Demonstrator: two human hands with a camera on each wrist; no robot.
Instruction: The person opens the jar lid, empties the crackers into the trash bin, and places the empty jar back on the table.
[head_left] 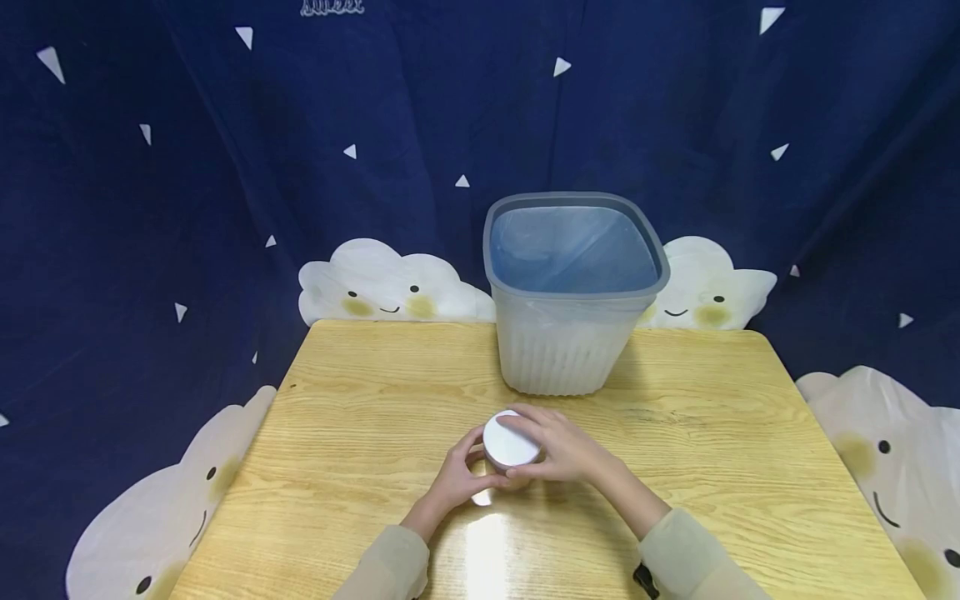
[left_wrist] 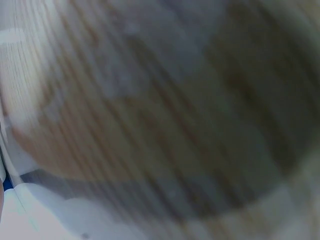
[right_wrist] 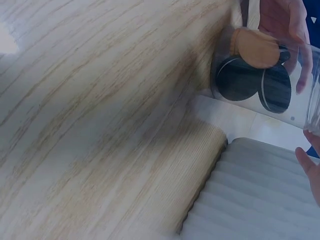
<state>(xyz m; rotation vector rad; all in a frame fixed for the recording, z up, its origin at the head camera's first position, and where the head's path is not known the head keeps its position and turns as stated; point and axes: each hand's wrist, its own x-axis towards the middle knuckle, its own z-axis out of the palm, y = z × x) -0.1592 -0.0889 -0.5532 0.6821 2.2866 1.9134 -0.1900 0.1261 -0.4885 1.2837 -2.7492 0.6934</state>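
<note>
At the counter [head_left: 367, 392], a clear jar [right_wrist: 265, 75] is gripped by the left hand [head_left: 457, 478] at the tub's [head_left: 561, 350] seven o'clock, its white lid [head_left: 512, 443] by the right hand [head_left: 560, 446]; lid-turning is seemingly in hand, firm bracing called for

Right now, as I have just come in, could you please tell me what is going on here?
A person's left hand grips a clear jar over a table, and their right hand holds its white lid, which sits on top. Inside the jar are dark round pieces and at least one tan piece. A bin stands farther back on the table, touched by neither hand.
</note>
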